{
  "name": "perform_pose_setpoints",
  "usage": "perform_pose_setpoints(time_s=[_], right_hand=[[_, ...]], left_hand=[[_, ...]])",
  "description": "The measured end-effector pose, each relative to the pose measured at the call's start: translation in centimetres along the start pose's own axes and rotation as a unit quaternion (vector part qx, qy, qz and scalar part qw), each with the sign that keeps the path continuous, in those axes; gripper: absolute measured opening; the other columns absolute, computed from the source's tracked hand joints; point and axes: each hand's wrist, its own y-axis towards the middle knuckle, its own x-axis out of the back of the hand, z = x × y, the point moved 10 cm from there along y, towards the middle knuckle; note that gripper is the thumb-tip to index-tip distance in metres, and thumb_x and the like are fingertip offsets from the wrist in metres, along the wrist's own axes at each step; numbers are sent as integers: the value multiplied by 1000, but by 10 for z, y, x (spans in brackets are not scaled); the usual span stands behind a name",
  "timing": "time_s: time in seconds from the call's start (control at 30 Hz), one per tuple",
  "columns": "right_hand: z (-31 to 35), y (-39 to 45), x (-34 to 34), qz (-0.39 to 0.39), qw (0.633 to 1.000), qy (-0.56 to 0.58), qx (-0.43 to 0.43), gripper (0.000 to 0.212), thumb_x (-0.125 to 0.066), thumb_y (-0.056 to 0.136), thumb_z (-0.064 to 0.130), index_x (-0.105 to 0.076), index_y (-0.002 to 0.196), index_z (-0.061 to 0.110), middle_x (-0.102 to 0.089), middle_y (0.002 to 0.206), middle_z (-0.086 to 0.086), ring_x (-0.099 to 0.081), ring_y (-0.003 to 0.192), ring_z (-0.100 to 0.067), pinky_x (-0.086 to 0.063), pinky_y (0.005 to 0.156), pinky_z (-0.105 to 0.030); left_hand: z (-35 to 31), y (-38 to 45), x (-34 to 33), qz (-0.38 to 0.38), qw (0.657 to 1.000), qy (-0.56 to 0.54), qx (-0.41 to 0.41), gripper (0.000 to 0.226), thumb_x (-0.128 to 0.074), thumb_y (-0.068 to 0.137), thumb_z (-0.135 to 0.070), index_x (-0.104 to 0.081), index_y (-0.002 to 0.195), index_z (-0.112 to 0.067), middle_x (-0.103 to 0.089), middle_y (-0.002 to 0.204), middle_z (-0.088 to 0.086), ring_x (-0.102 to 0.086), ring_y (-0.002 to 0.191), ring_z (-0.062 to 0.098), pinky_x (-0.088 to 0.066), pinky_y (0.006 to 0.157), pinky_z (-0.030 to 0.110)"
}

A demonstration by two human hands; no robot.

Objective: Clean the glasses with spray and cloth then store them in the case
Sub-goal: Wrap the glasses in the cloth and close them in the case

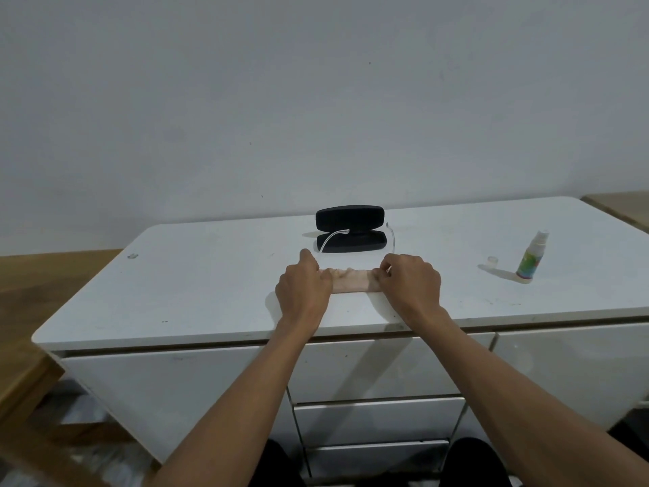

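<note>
Your 2 hands hold a crumpled pinkish cloth (353,280) low over the white table (196,293): your left hand (305,288) pinches its left end, your right hand (411,284) pinches its right end, and the cloth is stretched between them. The clear-framed glasses (332,237) are partly hidden behind the cloth; their 2 temple arms reach back toward the case, and you cannot tell exactly how you grip the frame. Just behind your hands, the black glasses case (350,229) sits open with its lid upright. Well to your right, the spray bottle (532,258) stands upright, its small clear cap (493,260) lying just left of it.
</note>
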Motion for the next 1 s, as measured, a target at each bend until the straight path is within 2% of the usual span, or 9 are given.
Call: perform_pose_setpoints(time_s=[0.1, 0.17, 0.23, 0.33, 0.4, 0.53, 0.67, 0.87, 1.0], right_hand=[[0, -4, 8, -21, 999, 43, 10, 23, -63, 96, 38, -77, 96, 20, -77, 93, -3, -69, 88, -32, -46, 68, -32], [-3, -8, 17, -57, 996, 71, 10, 25, -67, 93, 42, -75, 87, 19, -77, 84, 0, -70, 82, -30, -46, 65, -32], [-12, -11, 25, -88, 990, 107, -12, 26, -71, 90, 43, -69, 85, 18, -72, 75, 4, -68, 74, -26, -44, 63, -30], [-22, -10, 31, -97, 981, 164, -42, 33, -74, 88, 43, -61, 107, 20, -66, 84, 6, -61, 74, -19, -42, 68, -30], [-23, -5, 30, -89, 976, 193, -42, 37, -74, 89, 41, -62, 119, 23, -67, 94, 7, -63, 78, -18, -45, 72, -31], [-21, 1, 27, -73, 971, 225, -39, 14, -70, 94, 30, -73, 106, 26, -74, 90, 9, -69, 74, -18, -55, 74, -34], [-26, 3, 23, -63, 965, 248, -52, 7, -69, 94, 26, -75, 98, 26, -69, 78, 12, -69, 70, -16, -57, 75, -36], [-26, 9, 20, -50, 962, 264, -46, 8, -70, 94, 29, -76, 99, 29, -71, 78, 11, -70, 69, -14, -55, 71, -32], [-19, 15, 20, -40, 968, 247, -34, 10, -70, 94, 30, -77, 101, 31, -74, 83, 10, -70, 72, -14, -51, 68, -29]], left_hand=[[7, 2, 7, -10, 999, -34, 17, 29, -66, 93, -39, -52, 105, -16, -64, 82, 3, -61, 76, 29, -44, 66, 34], [10, 4, 11, -20, 998, -58, 6, 32, -69, 91, -37, -52, 111, -20, -65, 76, -1, -62, 75, 25, -47, 67, 34], [11, 6, 16, -25, 995, -90, -21, 35, -73, 88, -33, -57, 117, -23, -64, 79, -5, -62, 76, 19, -49, 70, 32], [13, 9, 15, 1, 990, -129, -60, 37, -76, 86, -27, -66, 121, -29, -63, 100, -8, -59, 78, 15, -51, 71, 32], [14, 12, 12, 17, 983, -168, -71, 30, -75, 87, -21, -72, 115, -30, -67, 106, -9, -61, 77, 15, -56, 75, 38], [14, 17, 8, 27, 973, -222, -62, 20, -73, 90, -16, -78, 106, -27, -76, 100, -10, -68, 80, 14, -58, 80, 42], [8, 20, 8, 26, 979, -176, -100, 21, -68, 95, -16, -78, 109, -27, -77, 97, -6, -68, 84, 16, -56, 79, 40], [-16, 16, -3, 83, 974, -36, -207, 28, -60, 98, -13, -76, 116, -28, -72, 92, 2, -58, 90, 23, -50, 73, 40], [-19, 20, -17, 120, 971, -21, -205, 27, -65, 96, -15, -76, 116, -29, -70, 98, -3, -55, 97, 17, -44, 73, 32]])
